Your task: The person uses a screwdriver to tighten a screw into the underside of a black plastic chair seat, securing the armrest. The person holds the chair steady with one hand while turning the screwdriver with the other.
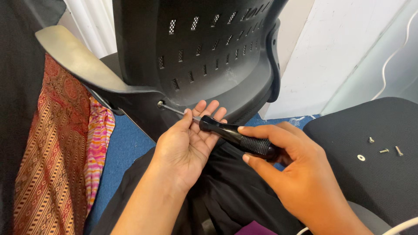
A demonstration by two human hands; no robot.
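Leftmost, patterned cloth: a red, orange and pink fabric (56,165) hangs down the left edge, beside a blue floor (124,150).
Armrest: a grey armrest (74,58) slants from the upper left down to the chair frame.
Chair back: a black plastic chair back (204,48) with rows of small slots fills the top centre; it stands upright, close in front of the person.
Screw: a small screw head (160,104) sits in the frame just below the armrest joint; the metal shaft of the tool meets it.
Left hand: the left hand (187,143) is palm up and open, fingers spread, cradling the shaft and the front of the handle from beneath; it clasps nothing.
Screwdriver: a screwdriver (237,137) with a black handle, partly knurled, lies slanted from the screw at upper left down to the lower right, across the left fingers.
Right hand: the right hand (296,174) is wrapped around the rear of the handle, thumb on top and fingers curled below, gripping it firmly.
Seat cushion: a black fabric seat cushion (344,174) lies at the right.
Loose hardware: several small screws (385,150) and a washer (361,157) rest on the cushion, well apart from both hands.
Cable: a white cable (402,226) crosses the lower right corner.
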